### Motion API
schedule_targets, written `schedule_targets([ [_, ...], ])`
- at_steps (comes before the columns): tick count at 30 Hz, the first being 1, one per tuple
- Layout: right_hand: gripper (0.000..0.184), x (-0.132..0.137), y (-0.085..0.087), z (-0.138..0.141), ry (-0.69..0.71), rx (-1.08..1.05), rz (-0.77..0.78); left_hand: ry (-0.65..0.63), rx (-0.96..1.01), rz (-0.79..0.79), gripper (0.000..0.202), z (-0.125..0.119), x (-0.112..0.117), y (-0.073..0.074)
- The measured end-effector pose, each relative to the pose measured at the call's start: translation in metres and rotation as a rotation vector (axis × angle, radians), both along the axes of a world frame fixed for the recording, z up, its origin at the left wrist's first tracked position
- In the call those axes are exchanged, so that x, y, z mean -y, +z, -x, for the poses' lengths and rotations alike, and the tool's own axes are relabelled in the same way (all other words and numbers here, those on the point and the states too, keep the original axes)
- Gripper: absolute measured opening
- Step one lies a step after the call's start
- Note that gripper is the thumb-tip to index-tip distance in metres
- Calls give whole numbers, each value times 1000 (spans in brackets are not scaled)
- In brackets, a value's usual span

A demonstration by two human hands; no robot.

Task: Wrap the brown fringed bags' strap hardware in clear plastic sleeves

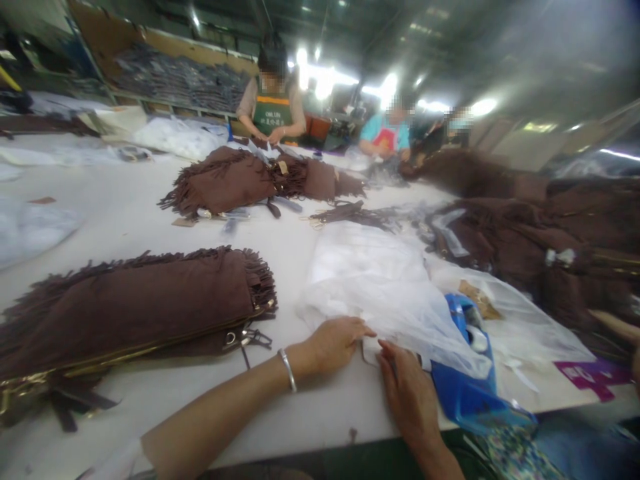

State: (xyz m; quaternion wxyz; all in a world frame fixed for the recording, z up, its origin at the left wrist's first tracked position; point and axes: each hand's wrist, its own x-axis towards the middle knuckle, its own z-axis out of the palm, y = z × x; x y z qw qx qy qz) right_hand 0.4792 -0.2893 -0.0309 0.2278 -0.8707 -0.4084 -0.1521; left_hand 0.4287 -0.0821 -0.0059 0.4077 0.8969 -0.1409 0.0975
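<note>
My left hand (334, 341) rests on the white table (150, 200), wearing a silver bangle, its fingers curled against the near edge of a pile of thin clear plastic bags (380, 287). My right hand (407, 393) lies just to its right, fingertips pressed on the same bag edge. Both hands pinch or hold down the plastic. A stack of brown fringed suede bags (130, 310) with gold zips lies to the left of my left hand.
A blue plastic bag (467, 393) lies right of my right hand, with a purple label (595, 375) beyond. More brown fringed bags (240, 180) sit mid-table and piled at right (560, 240). Two people (273, 100) work at the far side.
</note>
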Motion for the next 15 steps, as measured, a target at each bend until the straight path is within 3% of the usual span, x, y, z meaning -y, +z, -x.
schedule_targets([
  [9,21,7,6,-3,-9,-227,32,-104,32,22,62,16,1,0],
  [12,21,12,8,-6,-8,-324,40,-125,34,6,55,17,3,-1],
  [15,22,16,13,-8,19,-439,6,-63,40,-41,40,13,7,-4],
])
